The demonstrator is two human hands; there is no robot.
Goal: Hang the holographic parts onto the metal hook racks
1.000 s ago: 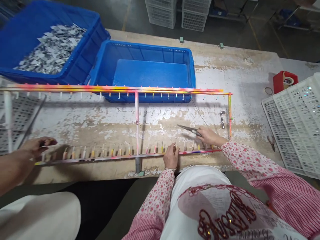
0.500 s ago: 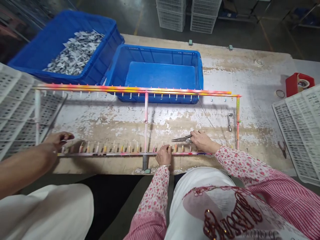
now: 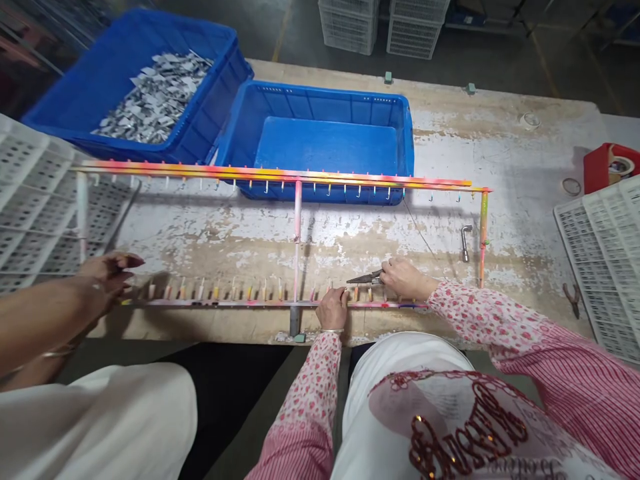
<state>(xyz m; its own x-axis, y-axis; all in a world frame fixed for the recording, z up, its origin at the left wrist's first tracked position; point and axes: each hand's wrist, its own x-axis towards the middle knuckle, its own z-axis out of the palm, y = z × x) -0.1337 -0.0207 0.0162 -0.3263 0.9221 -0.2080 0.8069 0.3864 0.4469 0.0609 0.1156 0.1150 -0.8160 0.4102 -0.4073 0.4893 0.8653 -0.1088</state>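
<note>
My right hand (image 3: 406, 280) is closed round the handles of long-nosed pliers (image 3: 364, 278), whose jaws point left above the lower bar. My left hand (image 3: 332, 309) rests at the lower bar (image 3: 265, 303) of a paint-spattered rack, fingers curled together near the pliers' tips. What those fingers hold, if anything, is hidden. Small upright coloured hooks (image 3: 250, 292) line this bar on both sides of my left hand. The rack's upper bar (image 3: 350, 177) carries a row of small hanging hooks.
At left, a co-worker's hands (image 3: 113, 270) are at the bar's end. A blue bin (image 3: 200, 113) holds flat metal pieces; another blue bin (image 3: 325, 143) stands behind the rack. A socket wrench (image 3: 465, 243), a second pair of pliers (image 3: 572, 300) and a white crate (image 3: 600, 267) are at right.
The whole view has shifted slightly to the right. My hands keep nearly the same places, with the pliers still in my right. The co-worker's second hand and wrist have come into view.
</note>
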